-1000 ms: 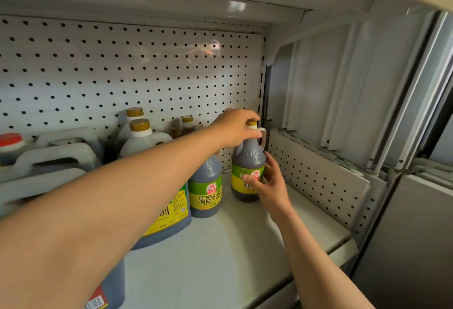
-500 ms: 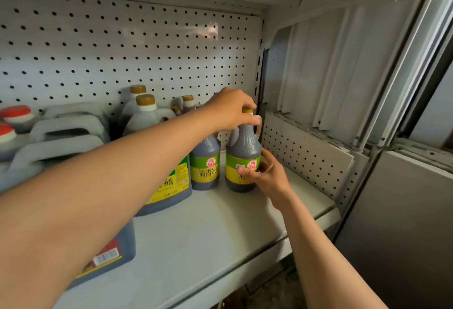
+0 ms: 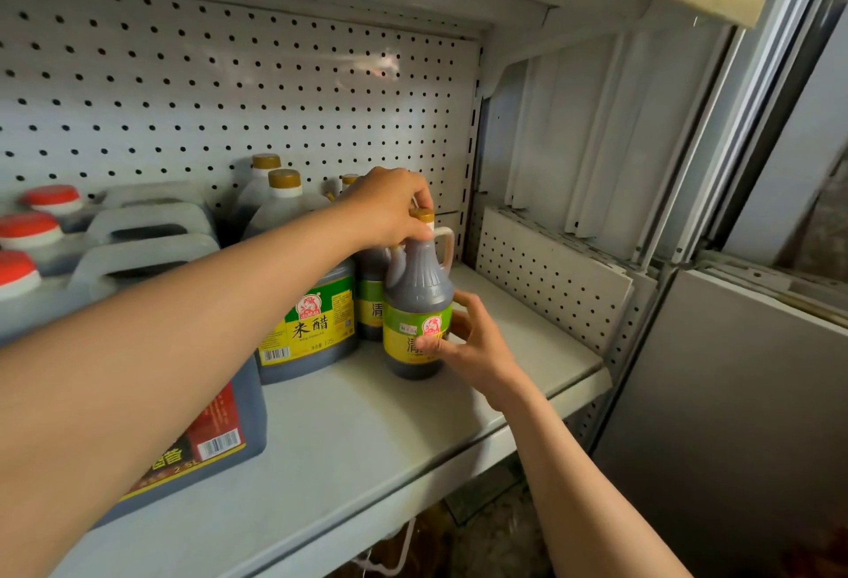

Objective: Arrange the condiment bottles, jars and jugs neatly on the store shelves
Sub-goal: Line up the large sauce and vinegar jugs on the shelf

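Head view: your left hand (image 3: 390, 210) fingers pinch the vinegar bottle (image 3: 417, 302) cap; your right hand (image 3: 468, 343) fingers curl round its label on the shelf (image 3: 367, 430).

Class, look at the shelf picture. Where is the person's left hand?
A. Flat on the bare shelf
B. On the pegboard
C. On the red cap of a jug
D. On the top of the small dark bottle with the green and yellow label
D: the left hand grips the small dark bottle at its gold-capped top, while the right hand holds its label.
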`<state>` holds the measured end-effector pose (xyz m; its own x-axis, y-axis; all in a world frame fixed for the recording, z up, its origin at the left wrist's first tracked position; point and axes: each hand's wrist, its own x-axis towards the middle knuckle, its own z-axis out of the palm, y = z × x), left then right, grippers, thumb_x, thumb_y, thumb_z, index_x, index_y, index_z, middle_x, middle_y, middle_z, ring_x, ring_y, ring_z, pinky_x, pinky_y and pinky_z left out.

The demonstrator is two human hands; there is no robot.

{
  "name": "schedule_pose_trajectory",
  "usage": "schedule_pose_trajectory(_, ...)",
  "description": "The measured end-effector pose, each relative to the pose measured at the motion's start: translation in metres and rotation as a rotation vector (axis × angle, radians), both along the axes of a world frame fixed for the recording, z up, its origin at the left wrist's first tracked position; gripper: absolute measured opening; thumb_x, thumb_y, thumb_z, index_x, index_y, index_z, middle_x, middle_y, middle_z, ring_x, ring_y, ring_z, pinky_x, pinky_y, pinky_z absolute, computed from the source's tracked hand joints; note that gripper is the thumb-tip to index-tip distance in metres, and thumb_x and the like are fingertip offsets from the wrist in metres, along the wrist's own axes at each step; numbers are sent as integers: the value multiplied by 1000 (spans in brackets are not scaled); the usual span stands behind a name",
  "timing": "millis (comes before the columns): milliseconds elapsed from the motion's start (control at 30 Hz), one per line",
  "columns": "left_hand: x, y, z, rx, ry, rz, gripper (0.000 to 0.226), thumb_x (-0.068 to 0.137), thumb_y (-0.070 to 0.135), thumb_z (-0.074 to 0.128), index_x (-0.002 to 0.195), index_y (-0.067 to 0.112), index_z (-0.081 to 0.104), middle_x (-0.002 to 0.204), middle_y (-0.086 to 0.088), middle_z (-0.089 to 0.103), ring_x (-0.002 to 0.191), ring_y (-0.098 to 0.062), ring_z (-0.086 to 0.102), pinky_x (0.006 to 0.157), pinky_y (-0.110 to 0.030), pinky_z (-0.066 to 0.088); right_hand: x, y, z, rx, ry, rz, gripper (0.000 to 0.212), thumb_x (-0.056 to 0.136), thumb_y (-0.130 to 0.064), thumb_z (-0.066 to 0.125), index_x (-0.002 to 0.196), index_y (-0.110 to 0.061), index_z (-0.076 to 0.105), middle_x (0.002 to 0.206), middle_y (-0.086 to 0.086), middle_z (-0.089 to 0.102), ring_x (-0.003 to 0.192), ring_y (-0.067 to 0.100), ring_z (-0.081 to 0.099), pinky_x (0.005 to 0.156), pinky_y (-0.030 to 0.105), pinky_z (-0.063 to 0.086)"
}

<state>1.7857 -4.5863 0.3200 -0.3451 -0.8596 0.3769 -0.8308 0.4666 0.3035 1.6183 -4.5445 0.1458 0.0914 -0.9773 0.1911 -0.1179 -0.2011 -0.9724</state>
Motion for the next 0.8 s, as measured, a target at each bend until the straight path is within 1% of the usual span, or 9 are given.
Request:
schedule_pose_trajectory(67,0,-2,-1,1,11,8,30,74,33,82,95,33,62,98,7,64,92,-17,60,62,-27,37,0,0,1,6,-10,18,73,77,-8,84,139,-20,46,125,6,65,114,14,64,92,35,58)
schedule_pose_trajectory(133,-1,-3,-1,3,16,17,29,73,34,82,92,34,60,96,8,64,90,-16,59,59,-25,34,0,-2,1,10,-18,31,73,78,-6,83,140,-19,46,126,7,65,114,15,64,93,36,57)
schedule_pose_trajectory(333,0,-5,-3,-11,27,32,28,72,37,83,90,37,60,82,17,56,82,-12,55,55,-24,29,0,-3,-1,8,-30,49,73,80,-5,81,141,-21,46,127,5,66,113,11,65,92,32,57)
schedule_pose_trajectory(433,-1,-5,-4,-30,16,55,28,72,39,82,90,36,61,87,13,60,84,-14,55,55,-24,27,0,-3,-1,9,-49,65,73,82,-1,78,143,-20,45,128,6,65,113,13,65,92,32,57)
schedule_pose_trajectory(533,-2,-5,-5,-28,14,72,28,72,40,82,88,37,59,88,13,61,85,-15,55,56,-24,24,0,-3,-2,14,-56,75,73,82,1,77,144,-20,44,127,7,66,113,15,66,92,31,57)
schedule_pose_trajectory(700,-2,-4,-7,-39,17,87,27,74,40,80,88,38,57,91,12,61,87,-14,54,56,-23,20,0,-5,-1,22,-40,81,73,83,1,75,145,-20,42,126,3,66,107,7,67,87,27,56)
schedule_pose_trajectory(767,-2,-3,-7,-45,6,90,26,75,40,79,91,37,58,93,11,62,88,-14,53,56,-24,22,0,-5,-1,28,-38,96,72,85,1,74,145,-21,41,127,3,65,109,7,66,87,26,56)
schedule_pose_trajectory(800,-2,-2,-7,-43,8,83,26,76,39,79,92,36,59,95,10,63,88,-14,54,58,-25,27,1,-4,-1,31,-39,101,72,85,1,74,145,-22,40,127,2,65,109,7,66,87,25,56)
